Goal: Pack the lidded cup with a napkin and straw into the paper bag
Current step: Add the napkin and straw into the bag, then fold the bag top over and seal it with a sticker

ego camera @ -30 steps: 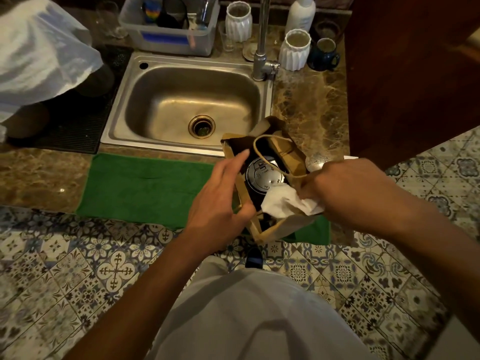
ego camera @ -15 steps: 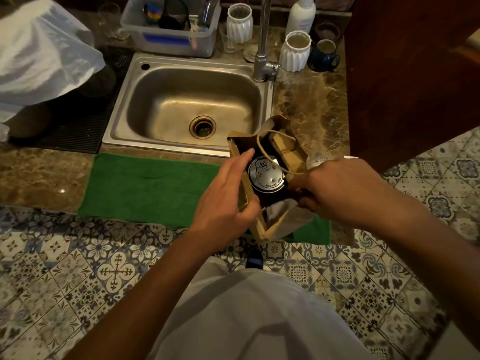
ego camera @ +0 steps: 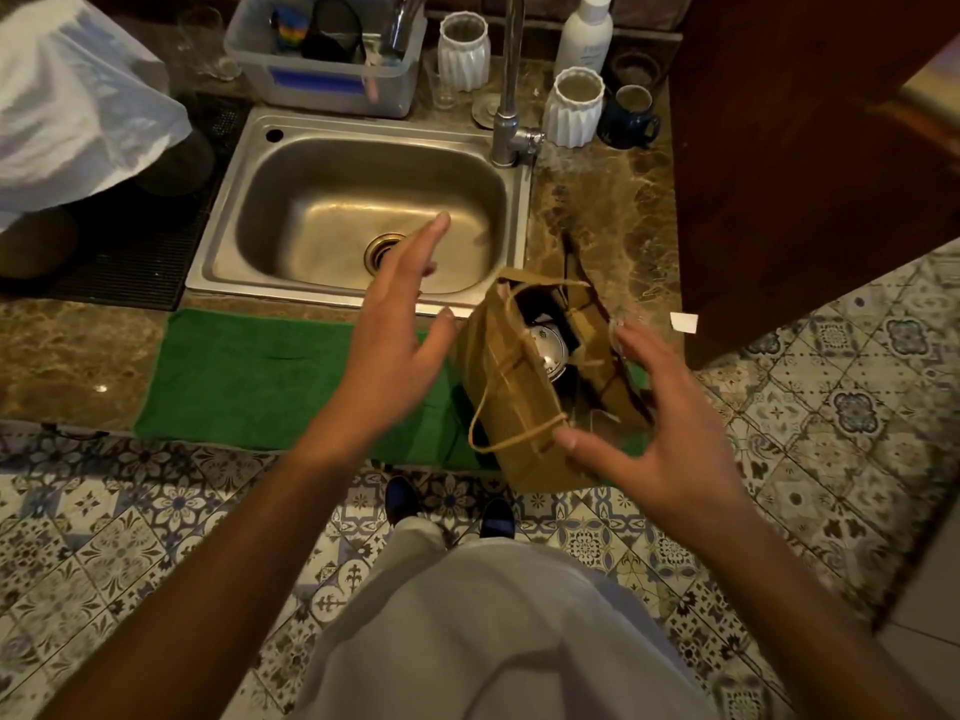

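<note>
A brown paper bag (ego camera: 511,402) with twine handles stands on the right end of a green towel (ego camera: 260,376) at the counter's front edge. Its mouth is open, and the silver lid of the cup (ego camera: 548,348) shows inside; the rest of the cup is hidden. A pale bit of napkin (ego camera: 602,423) shows low in the opening. I see no straw. My left hand (ego camera: 400,345) hovers just left of the bag, fingers spread, holding nothing. My right hand (ego camera: 660,428) is spread at the bag's right side, thumb against its near corner.
A steel sink (ego camera: 358,210) with a tap (ego camera: 511,96) lies behind the towel. White ribbed vases, a bottle, a blue mug and a grey tub stand at the back. A dark wooden cabinet (ego camera: 805,148) rises on the right. Patterned floor tiles lie below.
Both hands have let go of the bag and drawn apart. The napkin my right hand was pushing in now sits inside the bag. The bag stands free.
</note>
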The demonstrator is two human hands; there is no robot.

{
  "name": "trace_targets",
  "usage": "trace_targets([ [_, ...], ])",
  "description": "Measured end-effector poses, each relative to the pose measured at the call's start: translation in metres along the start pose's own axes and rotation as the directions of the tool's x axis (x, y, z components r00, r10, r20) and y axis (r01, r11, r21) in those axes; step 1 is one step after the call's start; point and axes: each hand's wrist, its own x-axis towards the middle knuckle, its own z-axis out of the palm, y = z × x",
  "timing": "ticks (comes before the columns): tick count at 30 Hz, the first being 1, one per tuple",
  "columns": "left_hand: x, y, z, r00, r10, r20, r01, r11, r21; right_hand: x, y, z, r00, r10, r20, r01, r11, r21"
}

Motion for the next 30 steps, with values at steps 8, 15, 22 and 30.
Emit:
trace_targets([
  [8,0.059,-0.019,0.029,0.912,-0.089,0.401,0.105,0.994,-0.018,-0.006,0.002,0.028,0.989,0.122,-0.089,-0.13,0.987,-0.094],
  [15,0.079,-0.006,0.03,0.804,-0.03,0.594,0.156,0.975,-0.161,0.001,0.012,0.017,0.977,0.167,-0.135,-0.178,0.981,-0.073],
  [22,0.075,-0.022,0.019,0.843,-0.104,0.528,0.181,0.979,-0.096,0.017,0.027,0.01,0.966,0.154,-0.207,-0.142,0.987,0.072],
  [30,0.054,-0.032,0.015,0.866,-0.09,0.491,0.199,0.964,-0.175,0.041,0.045,0.003,0.971,0.143,-0.191,-0.072,0.938,0.339],
])
